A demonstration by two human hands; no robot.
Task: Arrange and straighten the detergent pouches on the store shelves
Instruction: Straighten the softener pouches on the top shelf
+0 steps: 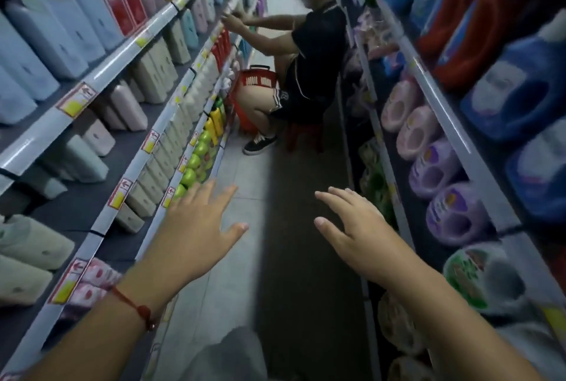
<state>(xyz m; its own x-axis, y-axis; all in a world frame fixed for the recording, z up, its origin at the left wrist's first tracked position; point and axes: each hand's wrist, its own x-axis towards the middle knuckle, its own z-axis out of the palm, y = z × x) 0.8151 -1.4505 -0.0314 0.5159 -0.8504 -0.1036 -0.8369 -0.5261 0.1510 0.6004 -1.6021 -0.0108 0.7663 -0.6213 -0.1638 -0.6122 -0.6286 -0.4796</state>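
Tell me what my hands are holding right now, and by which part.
Nothing. The left hand and right hand are both open and empty over the aisle floor.

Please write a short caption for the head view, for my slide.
Both empty hands, left and right, reach down a store aisle.

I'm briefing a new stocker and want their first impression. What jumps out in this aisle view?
Two bare open hands, left hand and right hand, reach out empty over the aisle floor. Ahead, a person in a black T-shirt crouches beside a red plastic basket, and purple detergent jugs line the right shelf.
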